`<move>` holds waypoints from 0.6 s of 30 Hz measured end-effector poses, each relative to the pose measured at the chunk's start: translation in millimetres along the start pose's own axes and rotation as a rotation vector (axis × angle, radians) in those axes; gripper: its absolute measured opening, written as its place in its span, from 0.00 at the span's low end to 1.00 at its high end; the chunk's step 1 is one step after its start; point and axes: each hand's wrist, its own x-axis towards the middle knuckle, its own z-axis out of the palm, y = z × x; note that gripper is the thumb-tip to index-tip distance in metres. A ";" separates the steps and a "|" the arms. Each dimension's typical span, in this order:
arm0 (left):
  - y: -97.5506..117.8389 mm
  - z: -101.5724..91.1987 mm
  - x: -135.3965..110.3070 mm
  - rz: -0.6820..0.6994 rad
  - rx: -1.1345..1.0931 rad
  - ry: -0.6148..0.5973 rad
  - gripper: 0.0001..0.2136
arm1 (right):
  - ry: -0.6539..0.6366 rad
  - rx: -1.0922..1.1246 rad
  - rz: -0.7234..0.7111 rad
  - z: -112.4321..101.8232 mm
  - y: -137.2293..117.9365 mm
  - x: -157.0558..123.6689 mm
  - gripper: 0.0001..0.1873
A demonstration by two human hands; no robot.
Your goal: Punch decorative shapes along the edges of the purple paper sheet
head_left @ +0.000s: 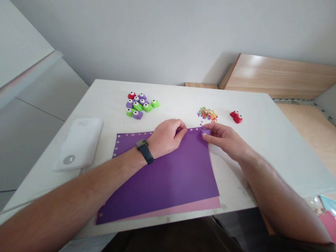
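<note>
A purple sheet of paper [168,171] lies on the table with small star and flower holes along its top edge and upper left side. Under it, a pink sheet [199,205] shows at the bottom and right. My left hand [169,136], with a dark watch on the wrist, is closed on the paper's top edge, fingers pinched together. At the top right corner my right hand [223,137] grips a purple craft punch [205,132] between thumb and fingers, the punch set over the paper's edge. Just beyond lies a pile of tiny coloured paper cut-outs [208,113].
Several red, purple and green craft punches [138,106] are grouped at the back left. Two red punches [236,117] sit to the right of the cut-outs. A white device [80,143] with a cable stands on the left of the white table [262,147]; a wall is behind.
</note>
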 end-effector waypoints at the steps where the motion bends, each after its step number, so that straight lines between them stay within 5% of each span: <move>1: 0.3 -0.3 0.1 0.000 0.001 0.000 0.07 | 0.014 -0.001 0.007 0.3 -0.2 0.2 0.22; 18: 1.3 -0.8 0.2 0.006 -0.007 -0.010 0.07 | 0.003 -0.004 0.014 0.3 -1.3 0.6 0.20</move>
